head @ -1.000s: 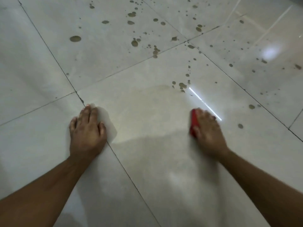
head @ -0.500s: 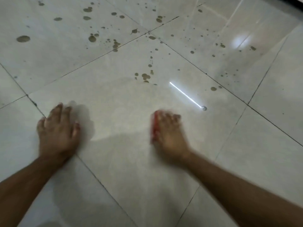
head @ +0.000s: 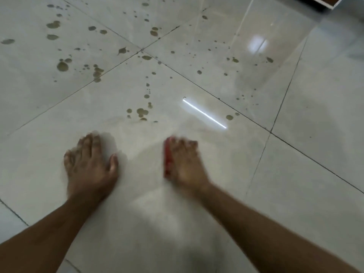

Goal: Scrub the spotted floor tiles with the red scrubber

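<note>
Here the right hand (head: 186, 164) grips the red scrubber (head: 168, 160); the left hand (head: 89, 164) lies flat on bare tile (head: 197, 223).

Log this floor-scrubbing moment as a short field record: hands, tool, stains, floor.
left hand: flat on the tile, fingers spread, holds nothing
right hand: grips the red scrubber, blurred
brown spots: cluster just ahead of both hands, more scattered farther off
floor tile: glossy, pale, no spots near the arms
</note>
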